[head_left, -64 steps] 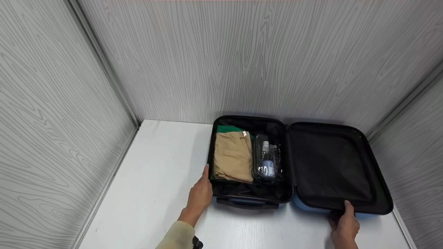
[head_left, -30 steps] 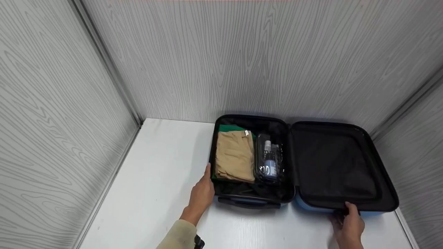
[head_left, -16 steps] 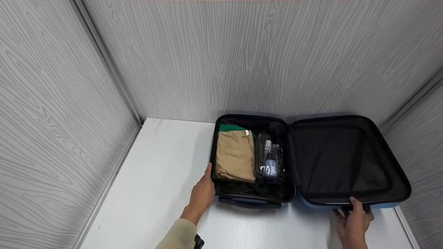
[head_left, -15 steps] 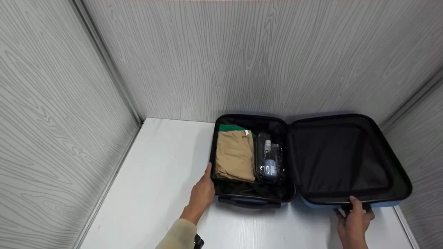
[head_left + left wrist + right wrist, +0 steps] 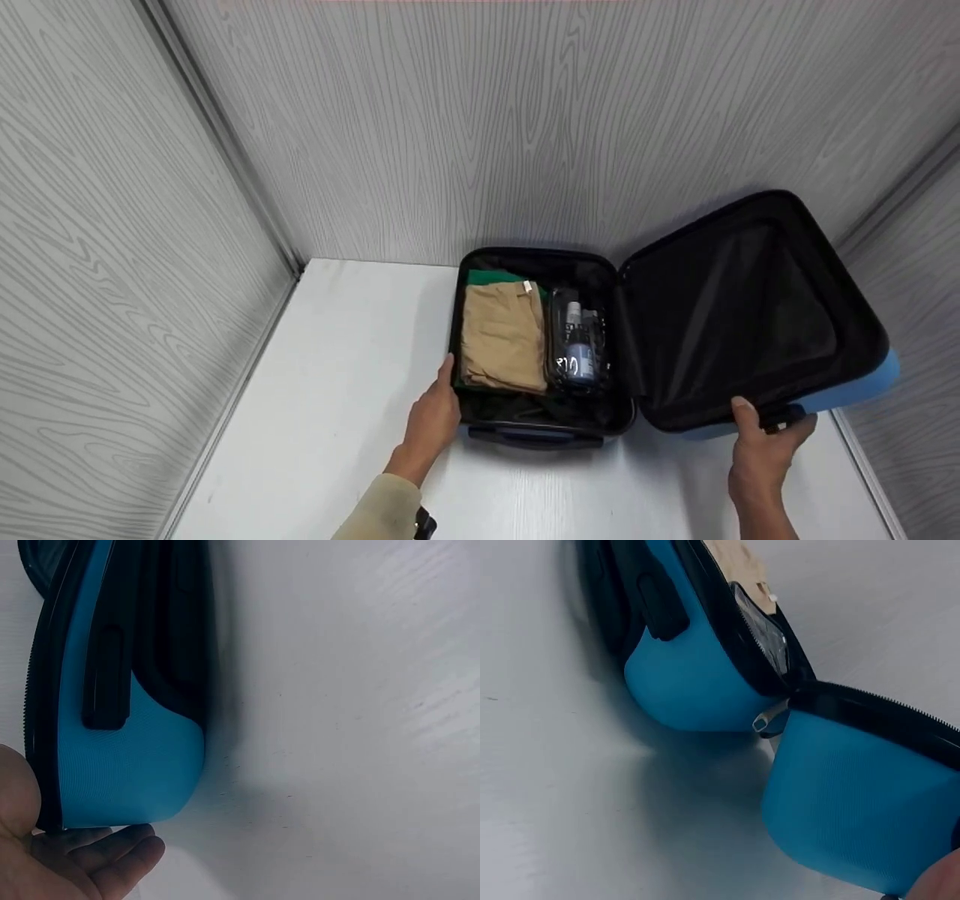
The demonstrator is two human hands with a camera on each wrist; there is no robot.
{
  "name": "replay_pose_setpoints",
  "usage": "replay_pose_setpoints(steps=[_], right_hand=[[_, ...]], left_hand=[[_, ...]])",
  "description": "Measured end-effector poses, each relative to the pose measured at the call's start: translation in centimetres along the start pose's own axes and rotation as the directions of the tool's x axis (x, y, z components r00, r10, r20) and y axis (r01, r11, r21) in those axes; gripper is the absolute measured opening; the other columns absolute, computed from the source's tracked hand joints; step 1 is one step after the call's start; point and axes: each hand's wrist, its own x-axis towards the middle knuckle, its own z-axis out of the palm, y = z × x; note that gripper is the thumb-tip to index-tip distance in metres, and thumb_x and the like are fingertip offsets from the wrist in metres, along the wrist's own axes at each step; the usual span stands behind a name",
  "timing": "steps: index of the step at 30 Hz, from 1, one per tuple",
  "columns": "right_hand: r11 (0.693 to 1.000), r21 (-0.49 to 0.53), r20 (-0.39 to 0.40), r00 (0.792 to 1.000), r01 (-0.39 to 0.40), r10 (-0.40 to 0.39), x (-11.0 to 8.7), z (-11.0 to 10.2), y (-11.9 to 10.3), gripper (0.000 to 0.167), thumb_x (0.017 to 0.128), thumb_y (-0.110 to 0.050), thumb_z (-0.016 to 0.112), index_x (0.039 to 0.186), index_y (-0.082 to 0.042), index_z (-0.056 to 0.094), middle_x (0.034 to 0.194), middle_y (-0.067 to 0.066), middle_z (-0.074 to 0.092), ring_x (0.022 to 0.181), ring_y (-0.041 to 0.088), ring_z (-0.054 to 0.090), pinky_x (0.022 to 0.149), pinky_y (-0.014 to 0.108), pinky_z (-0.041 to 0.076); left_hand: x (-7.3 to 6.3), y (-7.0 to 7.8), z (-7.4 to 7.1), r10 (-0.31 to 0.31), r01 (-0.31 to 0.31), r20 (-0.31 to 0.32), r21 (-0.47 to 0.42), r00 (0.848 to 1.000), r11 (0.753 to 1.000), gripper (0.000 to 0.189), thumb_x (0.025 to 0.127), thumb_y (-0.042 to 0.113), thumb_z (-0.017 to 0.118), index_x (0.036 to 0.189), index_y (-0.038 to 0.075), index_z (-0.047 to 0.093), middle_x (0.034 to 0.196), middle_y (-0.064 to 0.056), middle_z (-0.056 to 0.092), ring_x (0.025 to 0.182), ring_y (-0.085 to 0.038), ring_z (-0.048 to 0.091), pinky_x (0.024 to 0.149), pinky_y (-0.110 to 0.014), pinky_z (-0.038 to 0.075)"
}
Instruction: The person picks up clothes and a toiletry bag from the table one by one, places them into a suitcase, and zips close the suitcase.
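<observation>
an open suitcase with blue hard shell and black zip rim (image 5: 127,780) is lying on a white smooth table (image 5: 337,375), its black-lined lid (image 5: 739,315) standing tilted up at the right. the left hand (image 5: 431,424) is resting along the base's left side, fingers loose. the right hand (image 5: 761,465) is gripping the lid's near edge, thumb over the rim. the shell is seeming stiff, rather light and slippery, so the rim is probably giving the surest hold.

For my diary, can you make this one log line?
left hand: against suitcase base; right hand: gripping lid; lid: tilted, open; tan cloth, bottle: inside base
</observation>
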Motion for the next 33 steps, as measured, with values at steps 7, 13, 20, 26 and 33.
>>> replay_pose_setpoints(steps=[7, 13, 20, 26, 33], right_hand=[[0.954, -0.062, 0.054, 0.955, 0.295, -0.292, -1.0, 1.9, 0.1, 0.117, 0.092, -0.003, 0.075, 0.166, -0.040, -0.009, 0.170, 0.002, 0.015, 0.152, 0.017, 0.023, 0.123, 0.026, 0.021], [0.865, -0.131, 0.122, 0.874, 0.485, -0.471, -2.8, 3.6, -0.7, 0.130, 0.081, 0.005, 0.081, 0.169, -0.027, -0.010, 0.171, 0.000, 0.011, 0.155, 0.015, 0.019, 0.124, 0.028, 0.017], [0.751, -0.223, 0.208, 0.783, 0.621, -0.586, -3.6, 5.0, 0.1, 0.137, 0.071, 0.004, 0.091, 0.169, -0.014, -0.003, 0.172, 0.002, 0.015, 0.156, 0.020, 0.021, 0.124, 0.033, 0.020], [0.596, -0.312, 0.304, 0.672, 0.740, -0.675, -3.4, 5.6, 1.3, 0.133, 0.067, -0.011, 0.098, 0.165, -0.003, 0.007, 0.169, 0.019, 0.019, 0.154, 0.036, 0.025, 0.124, 0.057, 0.026], [0.527, -0.346, 0.341, 0.628, 0.776, -0.700, -3.6, 5.9, 1.7, 0.131, 0.068, -0.019, 0.095, 0.163, 0.003, 0.007, 0.166, 0.030, 0.018, 0.153, 0.046, 0.025, 0.122, 0.066, 0.027]], left_hand=[[0.1, 0.0, -0.3, -0.048, 0.049, 0.040, -0.008, 0.998, 0.999, 0.061, 0.110, 0.005, 0.048, 0.167, 0.006, 0.027, 0.069, -0.001, 0.050, 0.044, -0.011, 0.031, 0.047, -0.028, 0.027], [0.0, -0.3, -0.3, -0.047, 0.047, 0.030, -0.010, 0.998, 0.999, 0.061, 0.110, 0.005, 0.048, 0.167, 0.006, 0.027, 0.070, -0.002, 0.051, 0.044, -0.011, 0.032, 0.047, -0.028, 0.028], [-0.1, -0.8, -0.6, -0.050, 0.051, 0.022, -0.024, 0.998, 0.998, 0.060, 0.110, 0.005, 0.047, 0.167, 0.006, 0.027, 0.066, 0.000, 0.047, 0.045, -0.010, 0.030, 0.047, -0.028, 0.027], [0.0, -1.0, -0.7, -0.035, 0.036, 0.019, -0.054, 0.999, 0.998, 0.059, 0.110, 0.006, 0.048, 0.166, 0.005, 0.029, 0.062, 0.002, 0.045, 0.046, -0.010, 0.033, 0.048, -0.028, 0.028], [0.1, -1.1, -0.8, -0.029, 0.034, 0.058, -0.097, 0.998, 0.995, 0.059, 0.111, 0.008, 0.045, 0.167, 0.007, 0.027, 0.059, 0.003, 0.045, 0.047, -0.010, 0.035, 0.047, -0.028, 0.031]])
